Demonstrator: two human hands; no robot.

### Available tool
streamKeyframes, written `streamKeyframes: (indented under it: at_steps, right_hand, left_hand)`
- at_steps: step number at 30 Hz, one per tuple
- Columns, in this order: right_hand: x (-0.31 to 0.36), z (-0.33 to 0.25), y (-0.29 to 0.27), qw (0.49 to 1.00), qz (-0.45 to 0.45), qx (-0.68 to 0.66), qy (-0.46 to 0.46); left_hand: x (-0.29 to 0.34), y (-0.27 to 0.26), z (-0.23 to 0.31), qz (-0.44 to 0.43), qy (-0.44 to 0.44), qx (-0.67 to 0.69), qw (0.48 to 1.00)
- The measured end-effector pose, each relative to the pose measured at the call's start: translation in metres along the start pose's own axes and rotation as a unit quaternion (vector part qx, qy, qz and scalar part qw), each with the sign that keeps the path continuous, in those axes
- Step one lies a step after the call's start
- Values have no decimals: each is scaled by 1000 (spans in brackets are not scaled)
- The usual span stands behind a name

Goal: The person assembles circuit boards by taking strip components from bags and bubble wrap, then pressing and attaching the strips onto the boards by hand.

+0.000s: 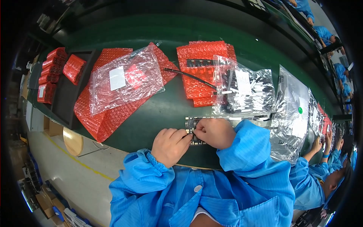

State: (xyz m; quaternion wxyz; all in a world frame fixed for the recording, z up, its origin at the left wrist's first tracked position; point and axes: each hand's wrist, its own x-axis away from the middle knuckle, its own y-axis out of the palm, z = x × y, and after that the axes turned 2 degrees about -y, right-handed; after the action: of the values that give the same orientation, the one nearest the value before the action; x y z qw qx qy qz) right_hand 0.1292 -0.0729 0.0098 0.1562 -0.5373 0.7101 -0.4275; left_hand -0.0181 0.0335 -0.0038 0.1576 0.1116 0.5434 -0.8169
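Both hands meet over a flat dark panel [188, 123] that looks like a circuit board, on the green table near its front edge. My left hand [171, 145] has its fingers closed at the board's left side. My right hand [216, 132] pinches thumb and forefinger together over the board. Something tiny and dark lies between the two sets of fingertips, too small to name. Just beyond the right hand lies a clear bag [261, 89] filled with small black and white pieces. A thin black strip [191, 76] runs toward that bag.
Red bubble wrap [202, 83] holds another dark board at the back. More red wrap [100, 125] lies under a clear bag [145, 85] on the left, beside a black tray [70, 102] with wrapped red bundles. Clear bags [291, 121] and a co-worker in blue [308, 185] are at right.
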Motion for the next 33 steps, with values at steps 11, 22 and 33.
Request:
streamKeyframes:
  at_steps: [11, 22, 33]
  right_hand:
    - [-1, -1, -1, 1000, -12, 2, 2]
    - [-8, -3, -2, 999, -22, 39, 7]
    - [-6, -6, -5, 999, -22, 31, 5]
  left_hand:
    - [0, 0, 2, -9, -14, 16, 1000]
    - [-2, 2, 0, -5, -18, 11, 1000]
    - [-2, 2, 0, -12, -12, -2, 1000]
